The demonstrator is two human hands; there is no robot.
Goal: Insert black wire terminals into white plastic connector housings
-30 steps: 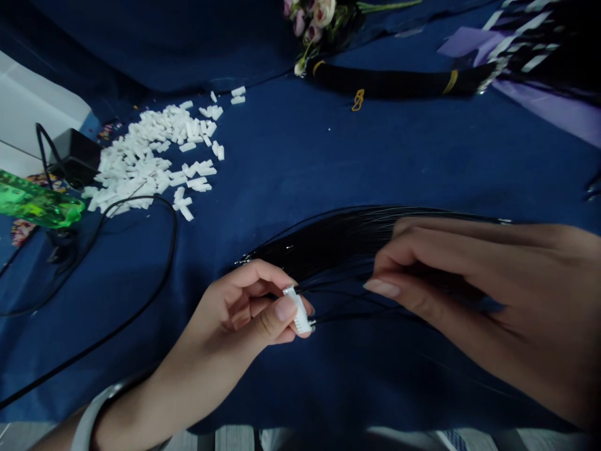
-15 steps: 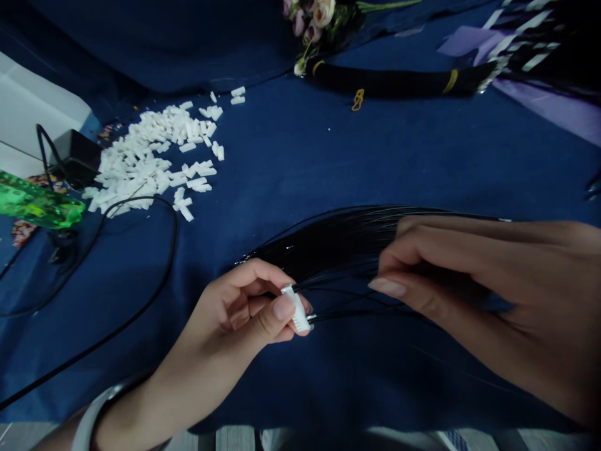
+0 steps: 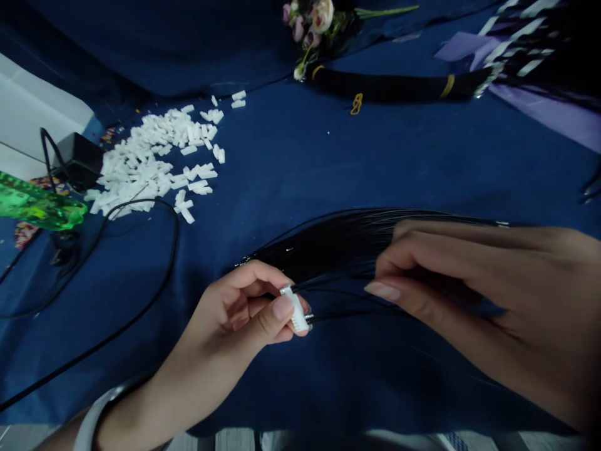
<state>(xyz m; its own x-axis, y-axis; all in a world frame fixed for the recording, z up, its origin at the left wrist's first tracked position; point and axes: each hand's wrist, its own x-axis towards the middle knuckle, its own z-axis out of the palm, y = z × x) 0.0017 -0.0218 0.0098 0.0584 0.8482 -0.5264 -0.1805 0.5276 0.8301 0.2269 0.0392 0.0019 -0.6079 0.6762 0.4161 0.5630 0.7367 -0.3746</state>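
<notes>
Between the thumb and fingers of my left hand [image 3: 248, 316] is a small white plastic connector housing [image 3: 299, 318]. A few black wires run from it to the right, and silvery terminals show at its lower right edge. My right hand [image 3: 460, 288] is closed in a pinch, a short way right of the connector. Wires pass close by its fingertips, but whatever it holds is hidden. Behind both hands lies a loose bundle of black wires [image 3: 328, 247] with metal terminals at its left end.
A heap of white connector housings [image 3: 141, 160] lies at the left on the blue cloth [image 3: 282, 163]. Near it are a black cable [image 3: 174, 250], a black adapter [image 3: 79, 160] and a green bottle [image 3: 42, 203]. At the back are a banded wire bundle [image 3: 380, 86], a rubber band [image 3: 357, 104] and flowers [image 3: 322, 19].
My right hand has shifted very slightly left and down, still pinched. My left hand keeps the connector in nearly the same spot. The whole view has moved a little.
</notes>
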